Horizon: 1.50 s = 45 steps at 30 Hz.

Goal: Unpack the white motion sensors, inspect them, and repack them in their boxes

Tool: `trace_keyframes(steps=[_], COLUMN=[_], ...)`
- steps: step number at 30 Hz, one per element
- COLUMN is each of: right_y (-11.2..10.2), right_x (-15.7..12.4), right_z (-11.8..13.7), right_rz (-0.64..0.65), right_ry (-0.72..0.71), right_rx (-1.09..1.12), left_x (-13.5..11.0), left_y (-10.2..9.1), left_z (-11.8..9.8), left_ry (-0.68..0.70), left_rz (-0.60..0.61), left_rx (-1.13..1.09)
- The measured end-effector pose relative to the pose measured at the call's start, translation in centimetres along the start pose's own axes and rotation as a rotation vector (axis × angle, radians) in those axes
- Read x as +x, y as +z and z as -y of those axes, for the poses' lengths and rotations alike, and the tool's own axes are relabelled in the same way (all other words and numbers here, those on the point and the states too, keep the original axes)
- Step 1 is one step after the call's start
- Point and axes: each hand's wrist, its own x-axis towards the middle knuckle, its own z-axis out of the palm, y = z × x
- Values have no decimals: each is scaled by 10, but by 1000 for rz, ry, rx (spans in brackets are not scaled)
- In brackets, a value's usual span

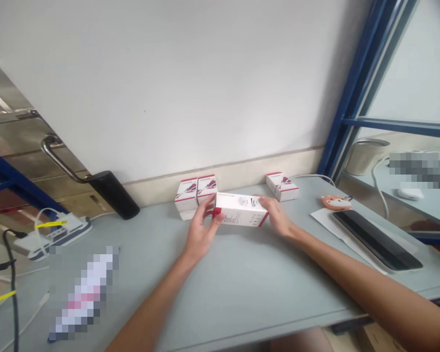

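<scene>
Between my hands I hold a white cardboard box with red ends and printed sides, a little above the table. My left hand grips its left end, thumb on the near face and fingers behind. At the right end my right hand is closed on it, its fingers partly hidden. Just behind my left hand, a pair of white and red boxes stand side by side against the wall. One more such box lies behind my right hand.
A tablet-like black device lies on white paper at the right, near an orange animal-shaped item. On the left are a power strip, cables, a black cylinder on a metal arm, and a blurred packet. Blue frame posts rise at right.
</scene>
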Motion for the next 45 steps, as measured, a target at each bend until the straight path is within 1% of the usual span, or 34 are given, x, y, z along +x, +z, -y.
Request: trace_keyframes(steps=[4, 8, 11, 13, 15, 17, 18, 20, 22, 23, 24, 25, 27, 29, 33, 36, 39, 42, 45], right_y=[0, 3, 5, 4, 3, 1, 0, 0, 1, 1, 1, 1, 0, -2, -4, -3, -2, -2, -1], right_x=[4, 4, 4, 6, 7, 8, 7, 7, 7, 7, 7, 7, 8, 8, 10, 11, 12, 11, 9], right_z=[-15, -21, -22, -21, -19, -17, -16, -15, -15, -15, -16, -17, -18, -19, -18, -14, -13, -18, -25], right_rz=[-33, -26, -57, -92, -91, -52, -35, -22, -36, -46, -54, -58, -51, -36, -8, -20, -48, -62, -68], right_ry=[137, 236, 316, 394, 486, 556, 575, 586, 586, 586, 582, 573, 550, 525, 499, 479, 468, 504, 508], right_rx=[204, 325, 425, 506, 548, 550, 551, 559, 565, 566, 565, 564, 558, 548, 552, 569, 570, 554, 566], left_x=[-1, 0, 2, 3, 4, 4, 3, 2, 1, 0, 0, 0, 0, -1, -3, -6, -8, -7, -4], left_y=[1, -1, -4, -6, -7, -6, -5, -6, -7, -8, -8, -8, -6, -4, -2, -5, -8, -7, -3], left_z=[-8, -9, -4, 0, 0, -1, -2, -5, -7, -7, -8, -7, -7, -7, -12, -17, -18, -15, -11], left_ry=[-33, -58, -96, -121, -128, -96, -51, 110, 315, 400, 457, 486, 485, 452, 418, 449, 475, 416, 292], left_rz=[45, 37, -13, -40, -66, -115, -156, -226, -282, -290, -277, -247, -170, -113, -96, -124, -73, -43, -47], left_rx=[-92, -72, -67, -89, -100, -57, -7, 161, 375, 474, 555, 608, 641, 623, 586, 584, 594, 587, 544])
